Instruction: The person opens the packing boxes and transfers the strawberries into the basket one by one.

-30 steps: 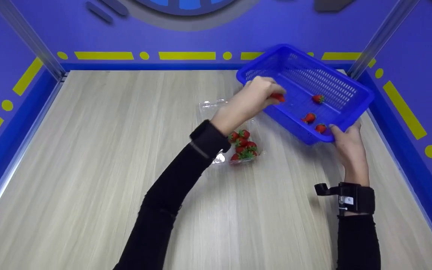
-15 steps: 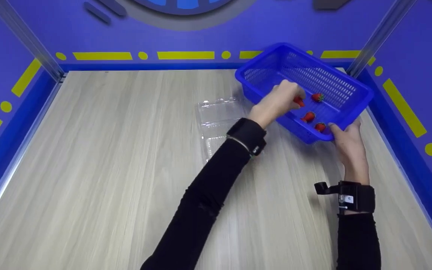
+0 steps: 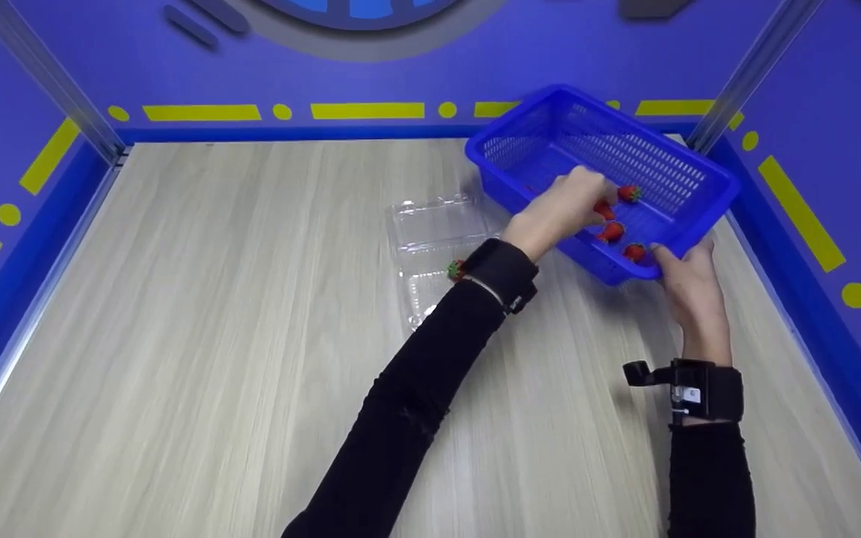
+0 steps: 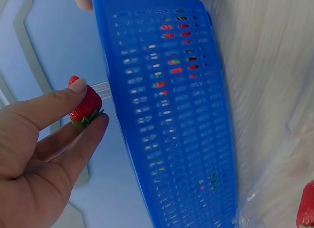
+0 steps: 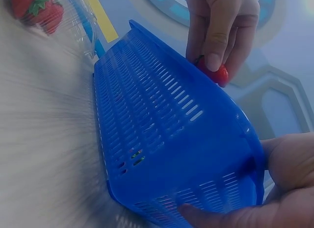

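Note:
My left hand pinches a red strawberry between thumb and fingers, its green leaves facing the fingertips. It is over the near side of a blue plastic basket with slotted walls. At the basket's near right corner, my right hand grips the rim, thumb on top, and the fingers are mostly hidden in the head view. Inside the basket lie several strawberries. A clear plastic clamshell box stands open left of the basket; one strawberry shows there beside my left wrist, which covers the others.
Behind the basket rises a blue wall with yellow dashes, and another wall closes the right side. Wood-grain tabletop extends to the left and front. Both wrists wear black camera bands.
My left hand has moved right with the strawberry, from the basket's near left rim to over its near side, lately almost stopping. My right hand keeps its hold on the basket.

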The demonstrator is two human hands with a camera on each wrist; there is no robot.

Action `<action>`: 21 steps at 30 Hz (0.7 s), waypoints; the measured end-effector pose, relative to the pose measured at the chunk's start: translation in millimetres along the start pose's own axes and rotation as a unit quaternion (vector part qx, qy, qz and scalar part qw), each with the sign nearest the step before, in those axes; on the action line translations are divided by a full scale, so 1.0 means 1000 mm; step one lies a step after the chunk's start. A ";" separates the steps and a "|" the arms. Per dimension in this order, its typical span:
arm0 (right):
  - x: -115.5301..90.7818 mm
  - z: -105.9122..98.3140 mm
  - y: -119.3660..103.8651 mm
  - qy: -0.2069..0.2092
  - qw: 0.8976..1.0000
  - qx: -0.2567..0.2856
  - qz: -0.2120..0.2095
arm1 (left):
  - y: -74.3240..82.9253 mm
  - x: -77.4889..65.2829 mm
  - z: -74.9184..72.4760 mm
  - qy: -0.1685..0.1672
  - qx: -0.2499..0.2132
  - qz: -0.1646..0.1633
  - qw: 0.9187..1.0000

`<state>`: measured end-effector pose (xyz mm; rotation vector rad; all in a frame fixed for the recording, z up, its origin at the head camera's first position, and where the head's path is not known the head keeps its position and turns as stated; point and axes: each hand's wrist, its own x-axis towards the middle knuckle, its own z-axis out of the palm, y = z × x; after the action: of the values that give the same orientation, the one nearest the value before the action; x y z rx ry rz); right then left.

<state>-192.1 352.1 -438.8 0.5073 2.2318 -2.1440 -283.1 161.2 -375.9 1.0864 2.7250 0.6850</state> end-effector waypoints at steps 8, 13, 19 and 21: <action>0.003 0.003 0.001 0.004 1.000 -0.026 -0.001 | -0.005 -0.003 -0.008 -0.062 0.006 -0.014 0.998; 0.002 0.002 0.001 0.005 1.000 -0.017 -0.009 | -0.008 -0.005 -0.017 -0.060 0.013 -0.013 0.998; 0.002 0.002 0.000 0.003 1.000 -0.019 0.000 | -0.007 -0.018 -0.034 -0.040 0.032 -0.013 0.999; 0.002 0.002 0.000 0.004 1.000 -0.019 0.003 | -0.007 -0.026 -0.041 -0.033 0.035 -0.013 0.999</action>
<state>-194.0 350.8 -439.6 0.5231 2.2669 -2.0964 -279.4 124.1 -343.5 1.0658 2.7216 0.5431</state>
